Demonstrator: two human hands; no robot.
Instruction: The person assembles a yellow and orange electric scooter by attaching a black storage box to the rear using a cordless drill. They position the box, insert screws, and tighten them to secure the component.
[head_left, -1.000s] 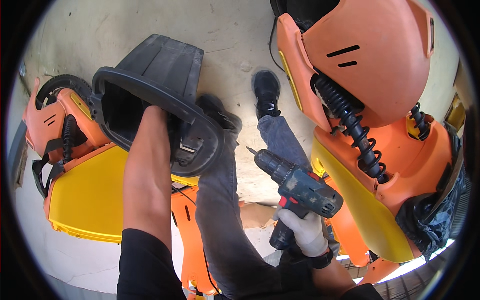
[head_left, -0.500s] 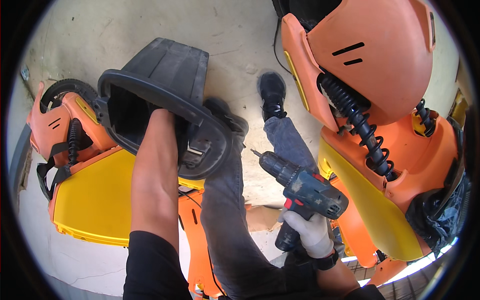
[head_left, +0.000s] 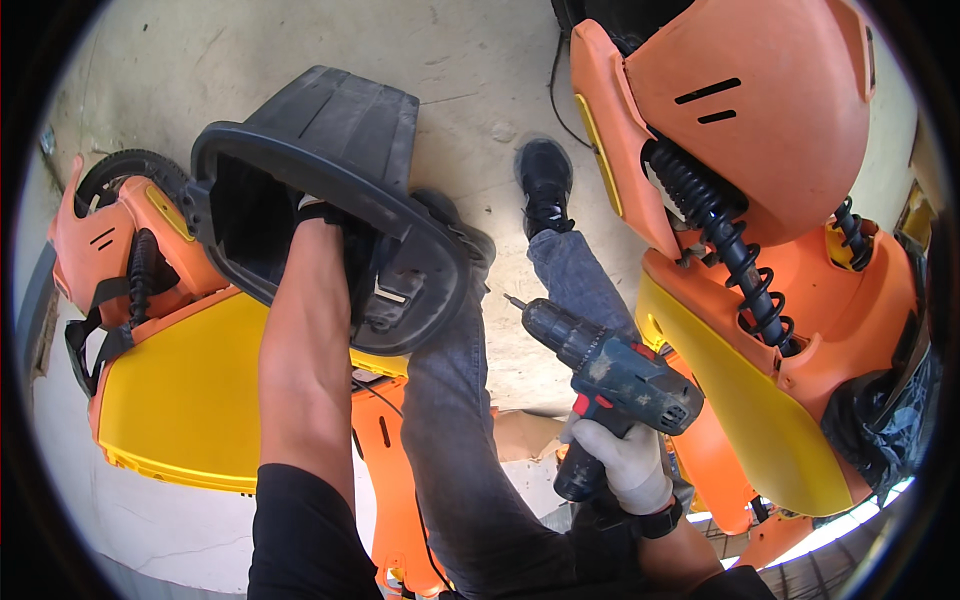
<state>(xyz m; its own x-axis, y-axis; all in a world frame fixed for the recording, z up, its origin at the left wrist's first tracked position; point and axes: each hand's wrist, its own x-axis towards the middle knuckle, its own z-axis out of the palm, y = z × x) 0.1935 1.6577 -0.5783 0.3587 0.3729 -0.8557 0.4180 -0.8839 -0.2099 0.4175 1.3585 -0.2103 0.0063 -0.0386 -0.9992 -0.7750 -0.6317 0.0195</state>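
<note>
My left forearm reaches into a black plastic tub (head_left: 350, 115) with a wide rim, tilted so its opening faces me. Of my left hand (head_left: 312, 205), only a sliver by the wrist shows inside the opening; the fingers are hidden. In a pale glove, my right hand (head_left: 628, 462) is closed round the grip of a cordless drill (head_left: 610, 375). The drill's bit points up and to the left, toward the tub but apart from it. A dark band circles my right wrist.
An orange scooter body (head_left: 760, 110) with black coil springs (head_left: 730, 240) and a yellow panel (head_left: 740, 420) stands on the right. Another orange and yellow scooter (head_left: 185, 385) is at left. My dark shoes rest on the pale floor (head_left: 480, 60). More orange panels (head_left: 395, 500) lie below.
My left forearm has drawn back slightly, so its wrist edge now shows inside the tub. The tub has shifted a little. My right hand still holds the drill, nearly in the same place.
</note>
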